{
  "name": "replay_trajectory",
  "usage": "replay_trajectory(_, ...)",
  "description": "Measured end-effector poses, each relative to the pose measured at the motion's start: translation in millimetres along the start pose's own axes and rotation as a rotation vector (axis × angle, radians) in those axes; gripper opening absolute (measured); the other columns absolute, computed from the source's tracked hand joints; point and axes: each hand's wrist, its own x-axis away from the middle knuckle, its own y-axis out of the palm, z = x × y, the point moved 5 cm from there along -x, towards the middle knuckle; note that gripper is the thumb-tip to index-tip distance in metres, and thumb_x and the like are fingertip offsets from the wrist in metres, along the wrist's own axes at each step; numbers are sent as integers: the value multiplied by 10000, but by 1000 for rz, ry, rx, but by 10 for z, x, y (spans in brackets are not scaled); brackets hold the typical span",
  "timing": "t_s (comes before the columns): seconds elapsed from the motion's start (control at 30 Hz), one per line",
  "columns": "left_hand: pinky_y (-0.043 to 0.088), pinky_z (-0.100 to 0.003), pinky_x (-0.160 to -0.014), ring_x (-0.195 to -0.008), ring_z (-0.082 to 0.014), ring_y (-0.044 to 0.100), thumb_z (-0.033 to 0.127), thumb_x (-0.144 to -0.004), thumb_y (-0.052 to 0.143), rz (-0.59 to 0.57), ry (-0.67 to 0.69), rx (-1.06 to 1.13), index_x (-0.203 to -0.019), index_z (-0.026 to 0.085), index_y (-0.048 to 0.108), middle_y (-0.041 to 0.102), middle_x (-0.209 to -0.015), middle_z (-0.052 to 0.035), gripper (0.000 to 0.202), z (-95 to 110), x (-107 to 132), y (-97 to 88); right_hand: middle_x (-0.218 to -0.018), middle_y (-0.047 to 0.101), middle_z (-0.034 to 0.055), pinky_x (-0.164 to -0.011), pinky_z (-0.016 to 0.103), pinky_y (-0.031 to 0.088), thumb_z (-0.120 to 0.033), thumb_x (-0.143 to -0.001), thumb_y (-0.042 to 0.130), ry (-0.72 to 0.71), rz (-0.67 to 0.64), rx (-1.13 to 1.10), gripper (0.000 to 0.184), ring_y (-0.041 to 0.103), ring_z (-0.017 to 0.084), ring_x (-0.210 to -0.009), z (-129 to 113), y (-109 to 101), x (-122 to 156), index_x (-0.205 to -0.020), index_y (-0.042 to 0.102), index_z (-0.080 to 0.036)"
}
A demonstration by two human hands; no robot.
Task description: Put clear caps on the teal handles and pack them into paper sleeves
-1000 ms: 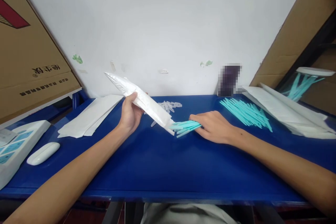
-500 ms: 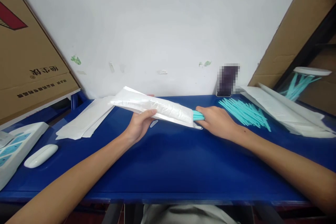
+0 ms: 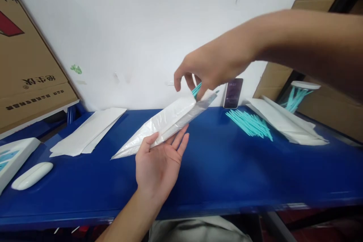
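My left hand (image 3: 160, 168) holds the lower side of a long white plastic bag (image 3: 161, 121) between thumb and fingers, palm up. The bag tilts, its open mouth up to the right and its closed, pointed end near the table. At the mouth, my right hand (image 3: 211, 66) reaches down from above with bent fingers, thumb against the ends of turquoise sticks (image 3: 196, 89) that poke out. The rest of those sticks is inside the bag. To the right, a loose pile of turquoise sticks (image 3: 249, 124) lies on the blue table (image 3: 215, 174).
White bags (image 3: 89, 130) lie flat on the left, and more white bags (image 3: 286, 121) on the right. Behind these stands a clear jar of sticks (image 3: 296, 96). A phone (image 3: 233, 93) leans on the wall. A white case (image 3: 32, 176) and a power strip (image 3: 17, 155) lie at left.
The bag has tipped, its mouth up and its closed end down. My right hand has swung up over the mouth, and the sticks show less. My left hand has turned palm up beneath it.
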Motion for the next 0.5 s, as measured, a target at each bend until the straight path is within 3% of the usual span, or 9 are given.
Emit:
replay_trajectory(0.1, 557, -393, -1033, -1316, -273, 567, 268, -864, 465, 37, -56, 75, -1363, 230, 541, 683, -1257, -87, 506, -22, 13, 40, -969, 677, -42, -830, 325, 488, -372, -884, 639, -57, -94, -32, 408, 706, 145, -896, -100, -88, 33, -1236, 665, -168)
replay_trajectory(0.17, 564, -373, -1019, -1310, -260, 573, 259, -873, 444, 53, -77, 111, -1389, 234, 520, 677, -1272, -85, 522, -37, 17, 68, -1002, 665, -37, -836, 335, 489, -375, -930, 571, -67, -97, -67, 403, 700, 147, -939, -29, -69, 68, -1262, 649, -159)
replay_trajectory(0.3, 562, -370, -1005, -1331, -249, 553, 265, -878, 427, 22, -95, 118, -1409, 247, 490, 644, -1331, -79, 535, -165, 52, 178, -1041, 655, 1, -831, 316, 498, -412, -1010, 426, 42, 170, -102, 422, 683, 162, -1005, 414, -18, 103, -1223, 664, -136)
replay_trajectory(0.37, 560, -382, -995, -1342, -261, 539, 297, -867, 425, -16, -148, 99, -1409, 245, 482, 616, -1370, -88, 548, -333, 90, 300, -1045, 670, 13, -812, 306, 513, -446, -1006, 450, 126, 192, -115, 421, 678, 184, -1010, 672, 93, 131, -1195, 678, -147)
replay_trajectory(0.5, 532, -417, -1007, -1341, -294, 530, 403, -847, 378, -108, -382, 128, -1401, 214, 480, 543, -1436, -135, 594, -801, 159, 691, -1029, 703, 49, -748, 292, 505, -520, -934, 578, 324, 181, -106, 431, 672, 224, -998, 1068, 403, 328, -1124, 710, -157)
